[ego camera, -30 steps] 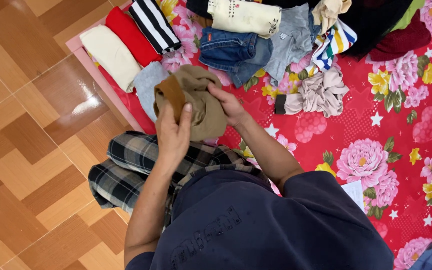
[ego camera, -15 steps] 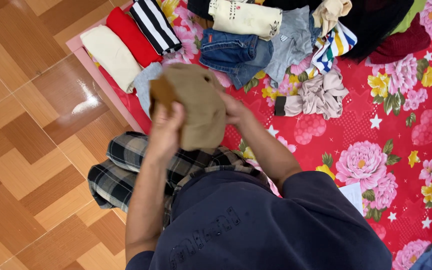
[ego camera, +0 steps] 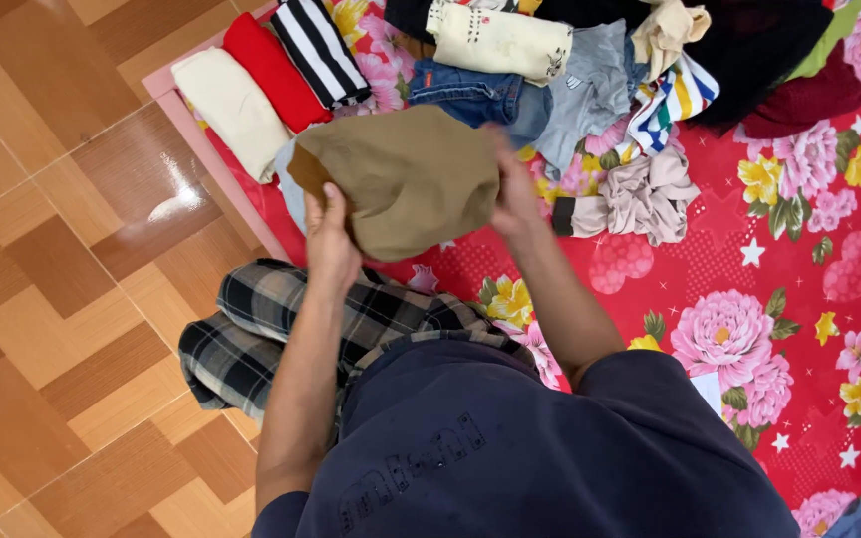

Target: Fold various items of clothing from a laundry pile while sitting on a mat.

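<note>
While both hands hold it up, the tan cloth (ego camera: 406, 179) hangs in the air over the edge of the red flowery blanket (ego camera: 749, 289). The left hand (ego camera: 331, 239) pinches the cloth's left end with its fingers closed tight on it. The right hand (ego camera: 512, 194) grips the right end, also closed on the cloth, though it looks blurry. The cloth is stretched sideways between them, so its long way runs from left to right, with a hand at each end, and neither hand is nearer than the other. Just behind the cloth lies a grey folded piece (ego camera: 289, 174), next to a cream roll (ego camera: 231, 110), a red roll (ego camera: 273, 70) and a black-and-white striped roll (ego camera: 319, 50). Below the cloth is the person's checked trouser leg (ego camera: 261, 329).
</note>
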